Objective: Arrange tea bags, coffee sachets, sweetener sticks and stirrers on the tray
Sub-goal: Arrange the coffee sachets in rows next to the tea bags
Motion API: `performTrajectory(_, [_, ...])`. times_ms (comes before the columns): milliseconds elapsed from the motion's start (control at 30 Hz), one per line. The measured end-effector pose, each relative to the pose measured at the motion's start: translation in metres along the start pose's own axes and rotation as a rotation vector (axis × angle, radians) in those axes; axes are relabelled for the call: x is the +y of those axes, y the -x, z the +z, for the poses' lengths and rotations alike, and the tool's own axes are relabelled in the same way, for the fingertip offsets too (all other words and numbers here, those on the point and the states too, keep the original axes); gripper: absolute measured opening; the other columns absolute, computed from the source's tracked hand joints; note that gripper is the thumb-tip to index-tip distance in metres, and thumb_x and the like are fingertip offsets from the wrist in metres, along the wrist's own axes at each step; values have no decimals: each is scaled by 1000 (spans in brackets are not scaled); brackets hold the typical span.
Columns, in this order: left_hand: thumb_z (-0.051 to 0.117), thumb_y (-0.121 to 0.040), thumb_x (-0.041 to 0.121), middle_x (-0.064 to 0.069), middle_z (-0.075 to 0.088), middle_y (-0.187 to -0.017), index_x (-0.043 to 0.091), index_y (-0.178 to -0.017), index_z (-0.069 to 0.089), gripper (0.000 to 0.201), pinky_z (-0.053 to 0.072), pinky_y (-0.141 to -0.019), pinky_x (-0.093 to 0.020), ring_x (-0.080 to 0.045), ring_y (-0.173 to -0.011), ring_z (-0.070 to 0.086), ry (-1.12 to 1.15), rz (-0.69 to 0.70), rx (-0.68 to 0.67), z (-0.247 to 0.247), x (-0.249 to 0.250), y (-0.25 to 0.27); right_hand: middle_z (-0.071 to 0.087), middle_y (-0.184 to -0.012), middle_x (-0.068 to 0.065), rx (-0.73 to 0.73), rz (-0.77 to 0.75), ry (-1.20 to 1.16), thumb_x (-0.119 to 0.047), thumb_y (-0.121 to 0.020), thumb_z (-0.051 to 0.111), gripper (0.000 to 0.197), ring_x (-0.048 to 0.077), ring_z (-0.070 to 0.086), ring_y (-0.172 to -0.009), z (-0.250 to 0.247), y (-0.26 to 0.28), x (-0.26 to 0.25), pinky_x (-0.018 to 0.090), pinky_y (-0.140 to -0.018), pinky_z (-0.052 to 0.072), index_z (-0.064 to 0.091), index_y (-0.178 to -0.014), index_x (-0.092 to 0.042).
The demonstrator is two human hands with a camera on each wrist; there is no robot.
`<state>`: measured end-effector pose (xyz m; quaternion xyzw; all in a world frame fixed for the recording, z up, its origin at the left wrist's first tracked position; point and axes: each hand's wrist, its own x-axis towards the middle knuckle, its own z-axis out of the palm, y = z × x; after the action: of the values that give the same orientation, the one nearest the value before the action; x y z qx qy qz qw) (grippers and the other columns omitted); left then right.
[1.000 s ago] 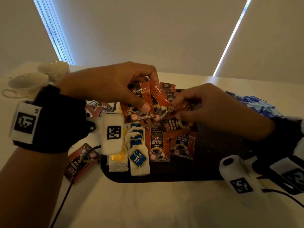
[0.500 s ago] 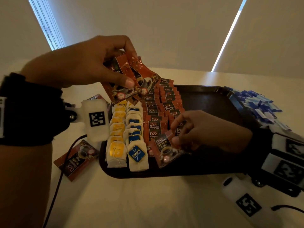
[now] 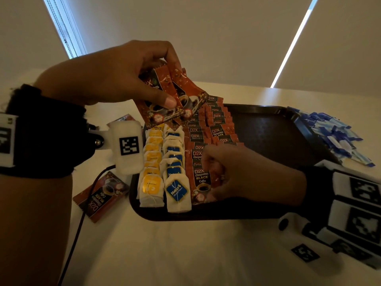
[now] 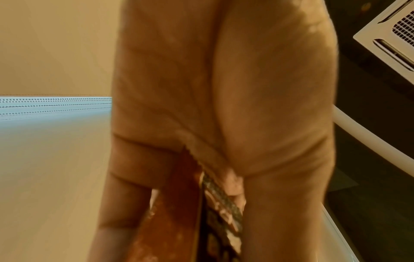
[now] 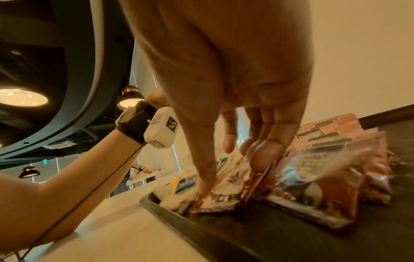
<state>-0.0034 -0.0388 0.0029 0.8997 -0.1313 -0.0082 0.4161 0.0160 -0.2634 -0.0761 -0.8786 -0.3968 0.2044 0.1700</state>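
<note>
Right hand now down at near end of coffee rows on dark plastic tray, fingers pinching red foil coffee sachet into place. Half second ago, sachet was still angled. Left hand grips spare sachets above tray's far-left corner. Blue sweetener sticks wait off tray's right rim.

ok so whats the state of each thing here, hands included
left hand: raised over the tray, gripping spare coffee sachets
right hand: low on the tray, pinching a sachet at the near end of the coffee rows
tea bags: two overlapping rows on the tray
tray: right part bare
sweetener sticks: loose pile off the tray
loose sachet: flat on the table
</note>
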Motion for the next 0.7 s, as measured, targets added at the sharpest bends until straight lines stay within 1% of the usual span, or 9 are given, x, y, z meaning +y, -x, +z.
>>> performTrajectory(67, [70, -60, 31, 27, 68, -88, 31, -91, 52, 35, 50, -53, -9, 3, -82, 67, 1, 0, -2, 0, 0, -1, 45, -109, -17, -39, -62, 83, -34, -73, 76, 51, -1, 44, -94, 4, -3, -1, 14, -77, 39, 46, -113, -29])
performTrajectory(100, [70, -61, 29, 26, 69, -89, 30, -92, 52, 35, 50, -53, -10, 2, -82, 68, 3, -2, -2, 0, 0, -1, 43, -115, -14, -51, -74, 116, -35, -73, 75, 56, 2, 43, -100, 7, -6, 0, 13, -79, 39, 44, -120, -28])
performTrajectory(133, [70, -62, 27, 25, 69, -89, 29, -93, 53, 36, 51, -53, -11, 1, -82, 68, 5, -3, -3, 0, 0, -1, 41, -113, -13, -58, -78, 131, -35, -74, 75, 61, 2, 41, -99, 8, -8, 0, 10, -75, 36, 42, -125, -28])
performTrajectory(167, [71, -62, 26, 23, 70, -90, 28, -94, 53, 36, 51, -53, -12, -2, -82, 69, 8, -5, -5, -1, -1, -1, 39, -106, -16, -64, -75, 130, -34, -75, 75, 63, -1, 40, -93, 9, -10, 0, 7, -70, 32, 41, -127, -27])
performTrajectory(233, [71, -63, 26, 19, 70, -92, 27, -95, 54, 37, 52, -53, -14, -5, -81, 70, 12, -7, -8, -1, -3, -1, 34, -90, -20, -75, -67, 111, -32, -75, 75, 63, -4, 38, -78, 8, -14, 0, 8, -62, 29, 42, -128, -25])
performTrajectory(300, [71, -62, 27, 20, 70, -91, 28, -95, 53, 37, 52, -52, -13, -5, -80, 70, 10, -8, -11, -1, -4, -1, 33, -83, -21, -72, -64, 104, -30, -75, 75, 60, -7, 36, -72, 7, -16, 1, 8, -59, 30, 43, -125, -24])
performTrajectory(400, [70, -62, 26, 21, 70, -91, 30, -93, 53, 36, 52, -52, -12, -3, -80, 69, 15, -7, -17, -1, -3, -1, 34, -81, -21, -55, -54, 97, -28, -74, 76, 57, -7, 37, -71, 4, -21, 1, 7, -57, 31, 45, -122, -22])
performTrajectory(567, [70, -62, 27, 20, 70, -91, 28, -94, 53, 36, 51, -52, -12, -3, -80, 69, 11, -7, -15, -2, -4, -1, 32, -81, -20, -42, -54, 111, -28, -75, 76, 61, -7, 35, -72, 4, -26, 3, 8, -59, 28, 43, -126, -22])
performTrajectory(700, [70, -60, 29, 19, 70, -92, 29, -93, 53, 37, 52, -53, -12, -4, -82, 69, 14, -13, -14, -4, -5, -1, 40, -83, -17, -26, -35, 25, -27, -76, 74, 53, -3, 44, -74, 1, -19, 2, 11, -62, 35, 46, -121, -23])
